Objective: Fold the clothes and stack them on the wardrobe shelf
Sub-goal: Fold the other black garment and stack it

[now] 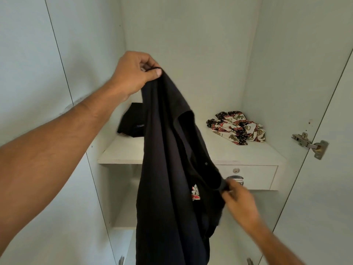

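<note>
A black shirt [166, 169] with a small red and white emblem hangs unfolded in front of the open wardrobe. My left hand [133, 71] is raised high and pinches the shirt's top edge between thumb and fingers. Lower right, my right hand [238, 197] grips the collar area of the same shirt; it looks blurred. Behind the shirt, a dark folded garment [130, 121] lies at the left back of the white shelf [248, 152]. A crumpled patterned cloth [236, 127] in cream, red and black sits at the shelf's right back.
Below the shelf is a white drawer [254, 176] with a keyhole and a handle, partly hidden by my right hand. A metal hinge [310, 144] sticks out on the right wall beside the open door. White panels enclose the compartment on both sides.
</note>
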